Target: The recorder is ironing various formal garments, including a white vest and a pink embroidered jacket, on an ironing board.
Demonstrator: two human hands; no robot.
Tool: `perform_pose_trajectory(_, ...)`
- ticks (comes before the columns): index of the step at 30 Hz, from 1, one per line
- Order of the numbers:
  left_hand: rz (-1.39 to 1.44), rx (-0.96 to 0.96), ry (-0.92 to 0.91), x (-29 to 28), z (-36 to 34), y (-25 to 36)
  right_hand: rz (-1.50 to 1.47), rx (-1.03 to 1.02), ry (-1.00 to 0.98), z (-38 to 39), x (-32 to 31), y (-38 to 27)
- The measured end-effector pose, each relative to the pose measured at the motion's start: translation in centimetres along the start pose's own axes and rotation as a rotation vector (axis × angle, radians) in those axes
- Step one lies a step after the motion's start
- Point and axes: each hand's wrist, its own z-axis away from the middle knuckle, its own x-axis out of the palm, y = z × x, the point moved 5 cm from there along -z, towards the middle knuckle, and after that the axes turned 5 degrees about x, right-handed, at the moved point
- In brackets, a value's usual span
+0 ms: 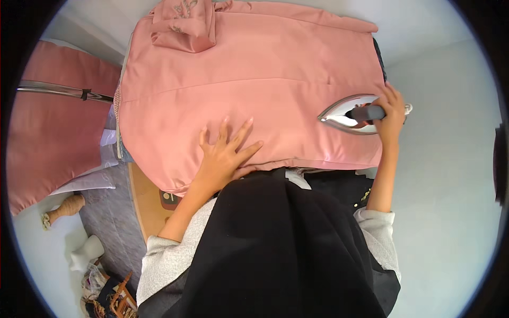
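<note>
Pink satin fabric [254, 58] lies spread over a padded surface in front of me, with a seam running across it and small wrinkles near its left and near edges. My left hand [225, 153] rests on it, palm down and fingers spread. At the right side, my right hand [391, 114] is wrapped round the dark handle of a clothes iron [339, 114]. The shiny metal iron sits on the fabric, its pointed tip turned left. A folded bundle of the same pink satin [185, 26], with embroidered decoration, lies at the far left of the surface.
More pink satin [63, 127] hangs at the left beside a metal rail [58, 90]. On the floor at lower left are a white mannequin form [87, 253] and a wooden frame [123, 299]. A pale wall [445, 159] stands close at the right.
</note>
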Motion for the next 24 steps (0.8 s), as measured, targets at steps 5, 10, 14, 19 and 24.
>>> perform_pose_trajectory(5,-0.058,0.053,0.236,1.2,0.3,0.4,-0.137,-0.068,-0.199,1.0,0.2,-6.1)
perform_pose_trajectory(10,-0.008,0.006,0.262,1.9,0.4,-0.3,-0.056,-0.080,-0.223,2.2,0.1,-5.6)
perform_pose_trajectory(14,0.005,-0.014,0.249,2.0,0.5,-0.4,0.020,0.104,-0.148,1.5,0.2,0.7)
perform_pose_trajectory(19,0.046,-0.024,0.170,2.3,0.4,-0.5,0.001,0.119,-0.192,0.8,0.0,2.3)
perform_pose_trajectory(24,0.012,-0.021,0.182,2.0,0.2,-0.5,-0.096,-0.002,-0.311,2.3,0.3,-5.4)
